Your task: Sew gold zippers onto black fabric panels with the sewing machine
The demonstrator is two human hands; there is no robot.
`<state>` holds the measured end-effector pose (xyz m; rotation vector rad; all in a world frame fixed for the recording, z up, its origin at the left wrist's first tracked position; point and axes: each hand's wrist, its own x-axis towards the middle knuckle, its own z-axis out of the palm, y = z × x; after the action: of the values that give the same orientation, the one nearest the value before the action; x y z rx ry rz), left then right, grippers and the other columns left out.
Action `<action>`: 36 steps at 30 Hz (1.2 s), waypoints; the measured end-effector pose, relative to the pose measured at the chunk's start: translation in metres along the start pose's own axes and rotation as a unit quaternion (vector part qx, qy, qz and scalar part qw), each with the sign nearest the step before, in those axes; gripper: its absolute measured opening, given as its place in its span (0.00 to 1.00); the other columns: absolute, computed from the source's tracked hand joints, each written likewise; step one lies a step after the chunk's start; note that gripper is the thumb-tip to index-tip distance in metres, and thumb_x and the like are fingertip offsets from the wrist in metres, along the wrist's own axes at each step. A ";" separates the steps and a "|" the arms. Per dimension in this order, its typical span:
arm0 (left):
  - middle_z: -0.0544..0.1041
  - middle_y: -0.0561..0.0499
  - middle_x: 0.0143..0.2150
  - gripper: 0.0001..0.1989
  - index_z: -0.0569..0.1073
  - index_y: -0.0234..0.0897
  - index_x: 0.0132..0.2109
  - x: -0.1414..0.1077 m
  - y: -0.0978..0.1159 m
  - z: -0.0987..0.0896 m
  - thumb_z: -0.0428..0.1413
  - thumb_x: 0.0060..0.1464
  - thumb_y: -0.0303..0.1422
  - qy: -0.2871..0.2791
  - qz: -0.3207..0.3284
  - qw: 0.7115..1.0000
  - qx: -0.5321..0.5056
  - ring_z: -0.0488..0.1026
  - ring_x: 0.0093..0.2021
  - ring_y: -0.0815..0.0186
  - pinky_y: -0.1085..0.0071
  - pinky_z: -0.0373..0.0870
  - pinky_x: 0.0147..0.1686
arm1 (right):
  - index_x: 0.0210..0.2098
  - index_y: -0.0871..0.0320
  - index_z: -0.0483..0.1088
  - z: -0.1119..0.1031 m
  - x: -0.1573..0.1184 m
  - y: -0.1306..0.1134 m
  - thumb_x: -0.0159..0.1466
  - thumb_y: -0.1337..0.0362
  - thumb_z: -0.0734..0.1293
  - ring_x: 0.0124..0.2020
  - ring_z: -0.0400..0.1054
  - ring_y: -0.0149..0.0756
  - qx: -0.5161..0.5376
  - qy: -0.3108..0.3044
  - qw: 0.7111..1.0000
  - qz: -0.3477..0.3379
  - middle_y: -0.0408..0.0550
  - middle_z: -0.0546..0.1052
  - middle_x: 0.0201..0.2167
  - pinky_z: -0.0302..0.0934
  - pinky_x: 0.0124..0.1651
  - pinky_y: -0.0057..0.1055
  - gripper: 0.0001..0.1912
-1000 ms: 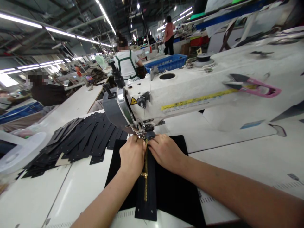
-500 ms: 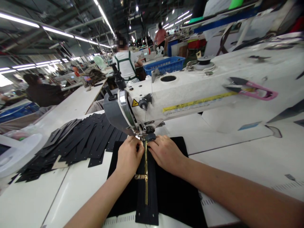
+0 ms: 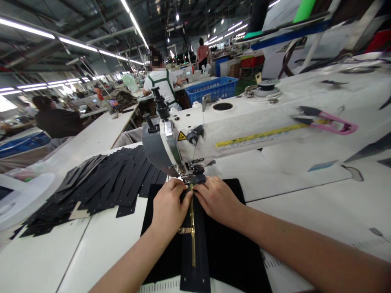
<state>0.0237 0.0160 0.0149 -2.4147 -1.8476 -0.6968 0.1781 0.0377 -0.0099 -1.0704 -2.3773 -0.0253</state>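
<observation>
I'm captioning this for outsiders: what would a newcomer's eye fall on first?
Probably the gold zipper, bright against the black strip at bottom centre, running up to the sewing machine. Next, the pink-handled thread snips on that machine's white arm, at right. Then the heap of black strips on the table, at left.

The white table carries black strips, black fabric.

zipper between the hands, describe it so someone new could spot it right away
Start at the big white sewing machine; below its left end, the left hand and right hand nearly meet. The zipper runs from between them toward the viewer, along a black strip. Its gold teeth set it apart from the strip and black cloth.
</observation>
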 end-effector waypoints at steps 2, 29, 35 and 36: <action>0.72 0.49 0.37 0.06 0.73 0.37 0.35 0.001 0.004 0.003 0.52 0.54 0.32 0.005 0.000 0.999 0.045 0.69 0.39 0.62 0.67 0.67 0.39 | 0.35 0.61 0.69 0.001 0.000 0.000 0.61 0.69 0.60 0.35 0.62 0.42 0.004 -0.004 1.000 0.004 0.51 0.71 0.32 0.53 0.39 0.36 0.06; 0.72 0.44 0.47 0.11 0.72 0.36 0.43 -0.010 -0.026 -0.014 0.49 0.55 0.26 -0.046 0.150 0.987 -0.032 0.68 0.49 0.59 0.59 0.67 0.49 | 0.41 0.61 0.70 -0.005 0.002 0.009 0.63 0.67 0.59 0.41 0.61 0.44 -0.014 0.013 0.999 -0.043 0.55 0.71 0.38 0.57 0.42 0.39 0.11; 0.75 0.39 0.45 0.10 0.73 0.31 0.43 -0.020 -0.016 0.002 0.50 0.56 0.27 0.005 0.190 0.979 0.076 0.70 0.49 0.54 0.55 0.68 0.48 | 0.37 0.63 0.71 -0.008 0.001 0.005 0.62 0.72 0.59 0.43 0.64 0.39 0.077 -0.008 0.997 -0.017 0.53 0.73 0.42 0.59 0.49 0.36 0.09; 0.75 0.39 0.45 0.10 0.73 0.31 0.43 -0.020 -0.015 0.003 0.50 0.56 0.27 0.005 0.188 0.979 0.075 0.70 0.50 0.54 0.54 0.68 0.49 | 0.39 0.64 0.71 -0.007 0.000 0.002 0.62 0.72 0.59 0.44 0.64 0.39 0.084 -0.002 0.996 -0.018 0.54 0.73 0.42 0.59 0.51 0.37 0.10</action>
<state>0.0065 0.0032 0.0011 -2.5434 -1.3226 -0.5149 0.1828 0.0373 -0.0042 -0.9485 -2.3547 0.1597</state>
